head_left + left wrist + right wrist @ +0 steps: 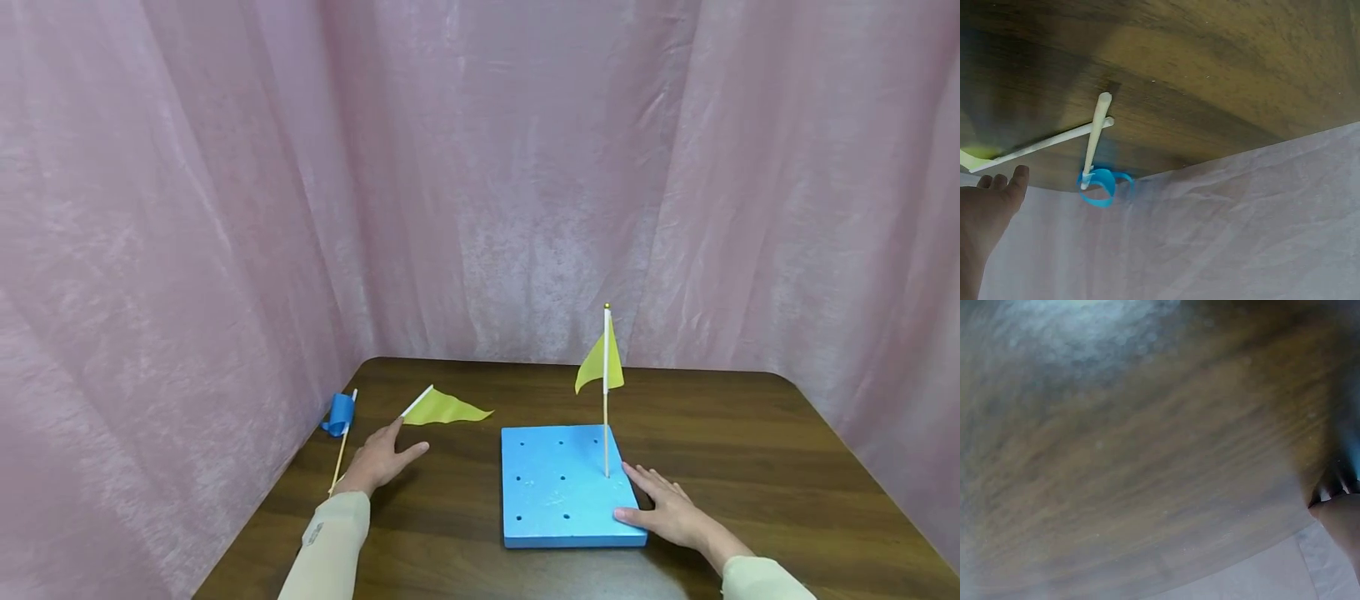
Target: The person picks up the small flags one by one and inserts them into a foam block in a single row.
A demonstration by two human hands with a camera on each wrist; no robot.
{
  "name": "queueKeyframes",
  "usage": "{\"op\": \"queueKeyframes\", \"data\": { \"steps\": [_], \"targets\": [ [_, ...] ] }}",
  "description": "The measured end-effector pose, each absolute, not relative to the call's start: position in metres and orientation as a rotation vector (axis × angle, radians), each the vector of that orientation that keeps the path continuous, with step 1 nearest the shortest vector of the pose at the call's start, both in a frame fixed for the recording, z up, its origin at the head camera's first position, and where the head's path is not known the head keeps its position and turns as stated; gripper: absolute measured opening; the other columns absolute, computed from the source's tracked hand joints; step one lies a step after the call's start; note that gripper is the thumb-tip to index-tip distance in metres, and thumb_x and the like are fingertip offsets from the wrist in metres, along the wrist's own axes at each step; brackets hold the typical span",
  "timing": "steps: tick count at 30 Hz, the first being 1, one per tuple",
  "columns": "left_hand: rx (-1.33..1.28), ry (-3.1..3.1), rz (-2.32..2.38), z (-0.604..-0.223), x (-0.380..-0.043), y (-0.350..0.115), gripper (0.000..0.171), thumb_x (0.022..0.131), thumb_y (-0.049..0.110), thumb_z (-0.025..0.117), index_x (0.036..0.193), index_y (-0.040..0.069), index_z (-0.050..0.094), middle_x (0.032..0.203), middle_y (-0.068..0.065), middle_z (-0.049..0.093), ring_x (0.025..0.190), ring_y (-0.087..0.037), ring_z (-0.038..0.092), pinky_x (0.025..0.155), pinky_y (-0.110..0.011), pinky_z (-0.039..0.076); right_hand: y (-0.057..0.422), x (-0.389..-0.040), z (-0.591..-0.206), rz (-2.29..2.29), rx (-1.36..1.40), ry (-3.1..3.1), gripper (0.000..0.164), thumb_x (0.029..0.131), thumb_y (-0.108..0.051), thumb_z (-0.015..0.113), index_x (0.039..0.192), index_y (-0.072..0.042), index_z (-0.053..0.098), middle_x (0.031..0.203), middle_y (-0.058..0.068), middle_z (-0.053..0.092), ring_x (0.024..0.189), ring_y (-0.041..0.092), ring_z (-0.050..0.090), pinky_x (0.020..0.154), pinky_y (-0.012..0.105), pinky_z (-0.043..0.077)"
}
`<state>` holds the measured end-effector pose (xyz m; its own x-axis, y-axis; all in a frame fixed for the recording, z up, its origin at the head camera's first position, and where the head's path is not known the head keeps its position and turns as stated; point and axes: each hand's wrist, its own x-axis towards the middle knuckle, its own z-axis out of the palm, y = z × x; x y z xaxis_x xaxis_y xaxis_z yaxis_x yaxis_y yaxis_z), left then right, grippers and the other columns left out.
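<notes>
My left hand point(378, 460) reaches over the table's left side, fingers loosely extended at the white sleeve of a yellow flag point(444, 407) that lies flat. Whether its fingertips touch the stick cannot be seen. A blue flag point(341, 412), its cloth curled up, lies just left of that hand; in the left wrist view its stick point(1096, 128) crosses the yellow flag's stick point(1044, 145). My right hand point(667, 510) rests spread against the right edge of a light-blue board point(540, 500) with several holes. Another yellow flag point(600, 362) stands upright in the board's right side.
The brown wooden table point(750, 442) extends to the right of and behind the board. Pink curtains point(525, 167) hang along the table's back and left side. In the right wrist view, mostly blurred tabletop point(1135, 456) shows.
</notes>
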<state>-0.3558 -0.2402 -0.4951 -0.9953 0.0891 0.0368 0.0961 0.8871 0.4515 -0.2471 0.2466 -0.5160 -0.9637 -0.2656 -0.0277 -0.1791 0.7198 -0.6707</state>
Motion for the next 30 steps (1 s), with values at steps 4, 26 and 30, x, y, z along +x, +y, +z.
{"op": "queueKeyframes", "data": {
  "steps": [4, 26, 30],
  "targets": [
    [-0.137, -3.024, -0.727, -0.497, -0.357, -0.243, 0.089, 0.092, 0.061, 0.058, 0.156, 0.007, 0.029, 0.152, -0.029, 0.035, 0.137, -0.052, 0.032, 0.104, -0.07, 0.029, 0.247, -0.247, -0.515, -1.065, -0.355, 2.793, 0.085, 0.09, -0.047, 0.068, 0.153, -0.003, 0.033, 0.154, 0.033, 0.026, 0.143, 0.055, 0.011, 0.108, 0.073, 0.004],
    [-0.061, -2.952, -0.868, -0.504, -0.377, -0.271, 0.072, 0.098, 0.03, 0.063, 0.151, -0.006, 0.029, 0.145, -0.039, 0.035, 0.135, -0.055, 0.033, 0.107, -0.065, 0.03, 0.244, -0.247, -0.513, -1.112, -0.321, 2.75, 0.084, 0.09, -0.046, 0.069, 0.154, -0.004, 0.033, 0.155, 0.034, 0.023, 0.143, 0.055, 0.008, 0.108, 0.072, 0.0],
    [-0.049, -2.958, -0.851, -0.506, -0.377, -0.271, 0.071, 0.098, 0.029, 0.063, 0.15, -0.007, 0.03, 0.145, -0.038, 0.037, 0.134, -0.054, 0.034, 0.107, -0.064, 0.03, 0.245, -0.247, -0.513, -1.108, -0.328, 2.756, 0.084, 0.09, -0.046, 0.069, 0.153, -0.004, 0.033, 0.154, 0.035, 0.023, 0.143, 0.056, 0.008, 0.108, 0.072, 0.001]
  ]
}}
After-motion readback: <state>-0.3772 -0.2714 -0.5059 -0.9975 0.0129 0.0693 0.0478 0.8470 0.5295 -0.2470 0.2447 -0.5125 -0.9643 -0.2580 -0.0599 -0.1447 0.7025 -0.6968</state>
